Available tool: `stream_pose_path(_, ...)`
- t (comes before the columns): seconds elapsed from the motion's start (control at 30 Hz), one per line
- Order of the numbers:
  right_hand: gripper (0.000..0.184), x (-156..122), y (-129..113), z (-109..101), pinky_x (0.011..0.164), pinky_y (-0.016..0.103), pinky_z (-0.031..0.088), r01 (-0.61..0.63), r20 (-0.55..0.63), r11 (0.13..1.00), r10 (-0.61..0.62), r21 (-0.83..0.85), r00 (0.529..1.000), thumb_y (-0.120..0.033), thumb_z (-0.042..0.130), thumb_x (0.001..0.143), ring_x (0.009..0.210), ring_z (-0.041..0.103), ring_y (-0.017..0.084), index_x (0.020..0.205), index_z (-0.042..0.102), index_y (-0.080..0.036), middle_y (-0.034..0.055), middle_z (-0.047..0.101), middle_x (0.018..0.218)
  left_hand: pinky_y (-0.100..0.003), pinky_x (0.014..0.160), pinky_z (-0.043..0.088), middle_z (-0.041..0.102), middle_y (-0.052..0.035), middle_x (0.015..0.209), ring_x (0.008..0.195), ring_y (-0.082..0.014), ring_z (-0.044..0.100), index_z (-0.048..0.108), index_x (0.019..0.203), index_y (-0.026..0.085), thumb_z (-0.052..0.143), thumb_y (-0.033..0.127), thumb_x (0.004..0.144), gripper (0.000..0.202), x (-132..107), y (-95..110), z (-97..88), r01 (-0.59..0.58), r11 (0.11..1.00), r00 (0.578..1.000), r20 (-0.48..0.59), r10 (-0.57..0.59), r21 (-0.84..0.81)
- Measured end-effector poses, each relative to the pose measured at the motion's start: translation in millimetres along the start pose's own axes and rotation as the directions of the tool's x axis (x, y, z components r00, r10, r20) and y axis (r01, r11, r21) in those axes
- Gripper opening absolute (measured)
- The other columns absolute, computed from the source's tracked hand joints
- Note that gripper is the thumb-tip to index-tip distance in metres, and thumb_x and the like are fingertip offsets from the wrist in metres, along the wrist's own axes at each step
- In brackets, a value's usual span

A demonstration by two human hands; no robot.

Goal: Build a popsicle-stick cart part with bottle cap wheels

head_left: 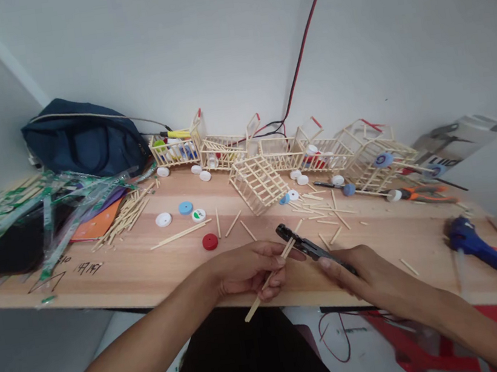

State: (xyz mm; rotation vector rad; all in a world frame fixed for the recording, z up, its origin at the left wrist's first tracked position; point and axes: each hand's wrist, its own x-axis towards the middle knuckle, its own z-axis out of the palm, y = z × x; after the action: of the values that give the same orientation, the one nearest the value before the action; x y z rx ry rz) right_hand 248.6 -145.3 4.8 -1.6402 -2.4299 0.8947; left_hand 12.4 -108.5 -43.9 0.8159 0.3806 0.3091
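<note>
My left hand point(248, 268) is closed round a thin wooden stick point(268, 281) that slants from lower left to upper right over the table's front edge. My right hand point(363, 274) grips the handles of black cutting pliers point(304, 244). The pliers' jaws sit at the stick's upper end. Both hands hover just above the wooden table point(150, 272).
Several stick-built cages point(259, 181) line the back of the table, with loose sticks point(127, 217) and bottle caps point(210, 241) scattered around. A blue glue gun point(486, 249) lies at right, orange-handled pliers point(423, 193) behind it. A dark blue bag point(82, 141) and plastic packets point(49, 206) fill the left.
</note>
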Motion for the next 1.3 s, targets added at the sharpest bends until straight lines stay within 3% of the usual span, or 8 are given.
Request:
stream_pose_path(0.4, 0.059, 8, 6, 8, 0.051, 0.027, 0.031, 0.026, -0.022, 0.999, -0.027, -0.021, 0.999, -0.061, 0.022, 0.094, 0.054, 0.041, 0.014, 0.065, 0.050, -0.018, -0.0001, 0.040, 0.057, -0.020, 0.043, 0.028, 0.045, 0.0050, 0.058, 0.041, -0.0071, 0.042, 0.053, 0.120, 0.015, 0.052, 0.024, 0.088, 0.034, -4, 5, 6.2, 0.020, 0.999, 0.995, -0.103, -0.018, 0.025)
stream_pose_path(0.63, 0.056, 10, 13, 13, 0.049, 0.026, 0.024, 0.022, -0.047, 1.000, -0.022, -0.009, 0.999, -0.061, 0.026, 0.093, 0.050, 0.034, 0.011, 0.061, 0.042, -0.019, -0.0024, 0.035, 0.054, -0.020, 0.043, 0.024, 0.042, 0.0059, 0.057, 0.040, -0.0061, 0.038, 0.053, 0.117, 0.014, 0.050, 0.024, 0.089, 0.030, -5, 5, 8.4, 0.011, 0.999, 0.992, -0.122, -0.008, 0.030)
stream_pose_path(0.93, 0.059, 9, 0, 0, 0.048, 0.025, 0.029, -0.057, 0.007, 0.996, 0.057, 0.063, 0.998, -0.064, 0.030, 0.092, 0.049, 0.042, 0.011, 0.062, 0.049, -0.017, 0.0004, 0.048, 0.053, -0.019, 0.042, 0.023, 0.040, 0.0065, 0.059, 0.041, -0.0045, 0.036, 0.052, 0.116, 0.015, 0.053, 0.029, 0.089, 0.031, -6, 5, 4.9, 0.002, 0.998, 0.991, -0.135, 0.007, 0.064)
stream_pose_path(1.3, 0.056, 17, 4, 0, 0.051, 0.026, 0.024, 0.018, -0.020, 1.000, -0.018, 0.007, 1.000, -0.060, 0.026, 0.094, 0.052, 0.034, 0.010, 0.060, 0.041, -0.018, -0.0035, 0.035, 0.055, -0.019, 0.041, 0.019, 0.040, 0.0061, 0.058, 0.040, -0.0038, 0.032, 0.053, 0.109, 0.015, 0.052, 0.021, 0.087, 0.022, -3, 6, 5.4, -0.008, 1.000, 0.987, -0.158, 0.009, 0.007)
